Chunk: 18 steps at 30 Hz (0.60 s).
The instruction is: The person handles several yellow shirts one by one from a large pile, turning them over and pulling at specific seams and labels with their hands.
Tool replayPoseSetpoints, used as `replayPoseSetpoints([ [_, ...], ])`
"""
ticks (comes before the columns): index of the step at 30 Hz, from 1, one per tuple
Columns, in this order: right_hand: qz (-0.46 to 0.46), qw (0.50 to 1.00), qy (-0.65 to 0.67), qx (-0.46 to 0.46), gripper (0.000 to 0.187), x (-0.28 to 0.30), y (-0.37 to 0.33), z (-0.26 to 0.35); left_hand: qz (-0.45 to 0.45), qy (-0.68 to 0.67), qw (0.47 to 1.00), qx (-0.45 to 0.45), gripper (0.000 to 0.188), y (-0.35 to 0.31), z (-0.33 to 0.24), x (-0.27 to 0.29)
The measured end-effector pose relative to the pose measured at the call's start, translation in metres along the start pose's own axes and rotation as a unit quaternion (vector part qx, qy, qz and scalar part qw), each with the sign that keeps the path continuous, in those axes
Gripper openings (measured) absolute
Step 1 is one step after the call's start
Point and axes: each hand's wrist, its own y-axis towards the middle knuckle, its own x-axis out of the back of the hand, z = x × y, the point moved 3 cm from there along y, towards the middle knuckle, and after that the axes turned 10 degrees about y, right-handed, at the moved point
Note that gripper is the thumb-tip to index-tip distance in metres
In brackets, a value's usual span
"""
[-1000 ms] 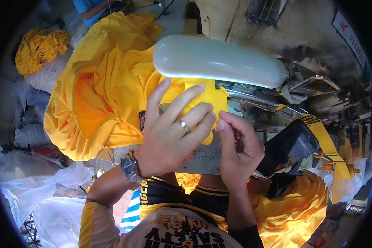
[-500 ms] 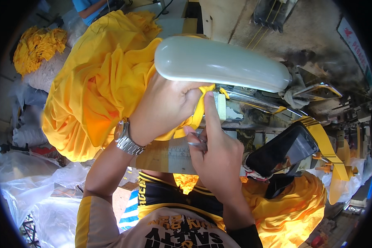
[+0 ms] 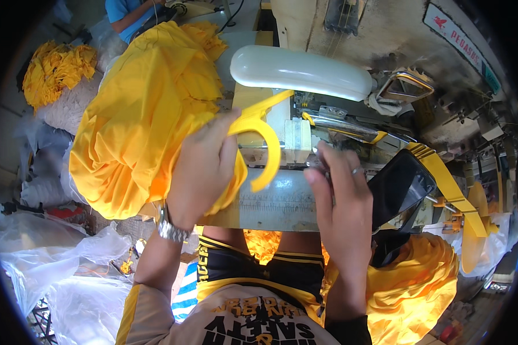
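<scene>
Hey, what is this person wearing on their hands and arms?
The left hand is bare, with a silver metal wristwatch on its wrist and a grey sleeve with a yellow stripe higher up. The right hand wears a thin ring.

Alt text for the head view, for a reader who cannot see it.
At a sewing machine, the left hand grips bunched yellow fabric with a narrow yellow strip looping off it; the right hand rests fingertips near the needle area.

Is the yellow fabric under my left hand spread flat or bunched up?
Bunched up. The yellow fabric mounds in deep folds beside the sewing machine, and the left hand grips a gathered edge.
</scene>
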Motion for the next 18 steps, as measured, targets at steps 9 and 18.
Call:
replayPoseSetpoints([
  [9,0.031,0.958,-0.253,0.133,0.014,-0.035,0.055,0.014,0.148,-0.119,0.982,-0.019,0.023,-0.033,-0.075,0.041],
  [18,0.331,0.882,0.336,0.011,0.025,-0.087,0.024,0.067,0.297,-0.446,0.82,-0.201,0.027,-0.054,-0.067,0.111],
])
